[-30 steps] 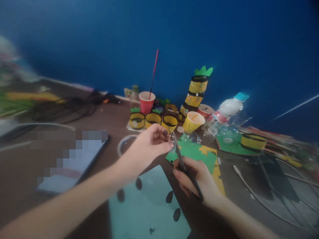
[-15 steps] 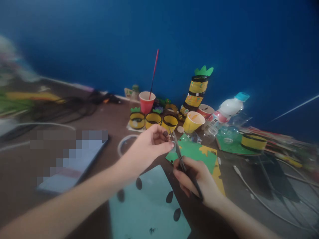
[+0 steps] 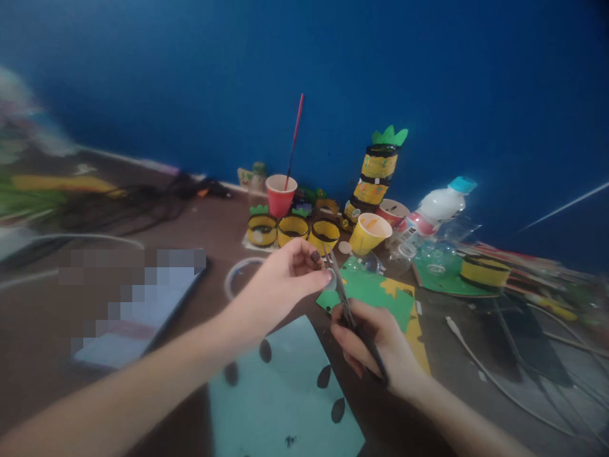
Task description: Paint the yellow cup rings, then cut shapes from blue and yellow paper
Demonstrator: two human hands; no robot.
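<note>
My right hand (image 3: pixel 375 343) is closed around the black handles of a pair of scissors (image 3: pixel 346 303). Their metal blades point up and away, slightly parted, close to the fingertips of my left hand (image 3: pixel 297 276). Between that hand's thumb and fingers is a small pale piece (image 3: pixel 332 279), partly hidden; its material is unclear. A small dark spot or scrap (image 3: pixel 315 256) shows at a fingertip. Below both hands lies a light blue sheet (image 3: pixel 285 387) with several dark leaf-shaped spots. A green sheet (image 3: pixel 375 295) rests on a yellow one (image 3: pixel 419 346) beyond the scissors.
Yellow rings with black rims (image 3: pixel 292 230), a red cup (image 3: pixel 280 193) with a stick, a yellow cup (image 3: pixel 370 233), a yellow tower (image 3: pixel 375 181) and a tilted bottle (image 3: pixel 438 206) stand along the blue wall. A tablet-like device (image 3: pixel 137 317) lies left, a white cable (image 3: pixel 480 371) right.
</note>
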